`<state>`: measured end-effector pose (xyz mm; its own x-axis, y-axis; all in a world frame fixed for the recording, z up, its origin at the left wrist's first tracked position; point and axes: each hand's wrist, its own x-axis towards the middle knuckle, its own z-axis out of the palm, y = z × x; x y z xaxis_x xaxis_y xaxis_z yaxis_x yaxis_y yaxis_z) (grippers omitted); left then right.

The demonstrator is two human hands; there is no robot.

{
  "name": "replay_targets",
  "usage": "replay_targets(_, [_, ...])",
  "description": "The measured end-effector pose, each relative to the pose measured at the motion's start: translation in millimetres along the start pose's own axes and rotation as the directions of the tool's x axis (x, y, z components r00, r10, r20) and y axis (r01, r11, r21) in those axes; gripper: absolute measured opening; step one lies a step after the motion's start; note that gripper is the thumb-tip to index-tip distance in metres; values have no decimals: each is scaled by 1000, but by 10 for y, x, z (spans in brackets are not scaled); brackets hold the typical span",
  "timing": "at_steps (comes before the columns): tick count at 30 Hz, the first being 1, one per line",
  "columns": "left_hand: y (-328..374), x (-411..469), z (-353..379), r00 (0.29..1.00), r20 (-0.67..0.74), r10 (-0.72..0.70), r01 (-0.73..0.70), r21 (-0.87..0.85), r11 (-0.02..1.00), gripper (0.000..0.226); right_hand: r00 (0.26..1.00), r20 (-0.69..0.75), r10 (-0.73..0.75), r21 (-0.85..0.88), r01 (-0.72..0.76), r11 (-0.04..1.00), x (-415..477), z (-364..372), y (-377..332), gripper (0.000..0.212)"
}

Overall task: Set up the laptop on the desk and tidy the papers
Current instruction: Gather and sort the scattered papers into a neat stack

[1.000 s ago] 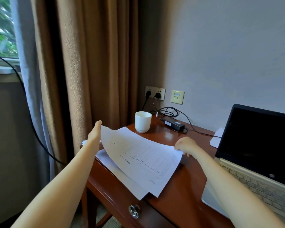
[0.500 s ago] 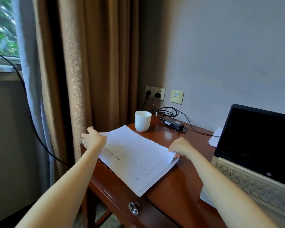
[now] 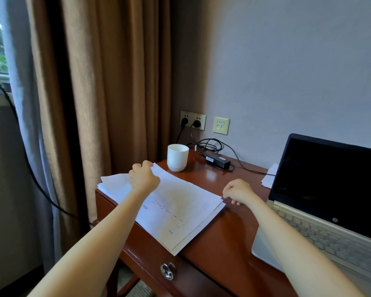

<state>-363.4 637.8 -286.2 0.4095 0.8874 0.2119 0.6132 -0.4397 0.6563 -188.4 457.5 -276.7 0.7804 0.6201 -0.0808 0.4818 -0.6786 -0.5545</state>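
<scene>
- The desk [image 3: 223, 243] is small and crowded. Anything pushed from the cup [image 3: 177, 157] towards the person has little wood left before the edge.
- The laptop [image 3: 330, 200] stands open, screen dark, well to the right of the cup. Its front corner seems to hang past the desk's near edge, so a knock from the right forearm could tip it off.
- The papers [image 3: 180, 211] lie just in front of the cup, skewed, with their near corner over the desk edge. More sheets fan out to the left of the cup. A hard tug at one end could slide the lower sheets onto the floor or crease the top one.
- The left hand [image 3: 144, 177] reaches to the far corner of the papers, just left of the cup, knuckles up, fingers curled round that corner.
- The right hand [image 3: 238, 191] sits right of the cup and nearer the person, at the papers' right corner. Its fingers are curled under and appear to pinch the edge.
- The cup stands upright, close to the left hand, and a sweep of paper could topple it.
</scene>
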Motion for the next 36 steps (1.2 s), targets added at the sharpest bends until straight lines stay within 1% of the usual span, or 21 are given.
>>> replay_targets(3, [240,-45,107,990,82,115,-112,-48,993,44,999,-36,0,16,0,1000,-37,-110,123,20])
replay_targets(6, [485,-133,234,963,149,223,-209,-102,973,41,999,-39,-8,13,9,1000,-78,-186,243,17])
replay_targets(10, [759,-259,419,927,195,319,-288,-173,942,36,998,-56,-29,18,30,999,-132,-234,407,22])
replay_targets(14, [947,-343,592,876,280,392,-354,-180,918,31,996,-75,-54,19,56,998,-211,-276,561,19])
replay_targets(18, [1128,-449,753,835,346,429,-383,-194,903,33,991,-119,-55,29,59,998,-232,-360,702,18])
replay_targets(22, [1256,-535,949,804,395,445,-391,-213,896,31,985,-170,-38,61,49,997,-227,-394,817,19])
replay_targets(27, [1404,-618,1124,767,421,484,-424,-233,875,30,980,-197,-38,47,49,998,-245,-412,921,22])
replay_targets(32, [1544,-688,1192,726,448,522,-461,-246,853,32,974,-226,-18,48,30,998,-263,-455,1000,18])
replay_targets(34, [1616,-726,1218,717,454,529,-463,-257,848,31,971,-239,-5,56,19,998,-300,-472,1028,20])
replay_targets(36, [1715,-783,1243,693,463,552,-478,-278,833,31,967,-255,5,47,7,999,-363,-508,1065,23])
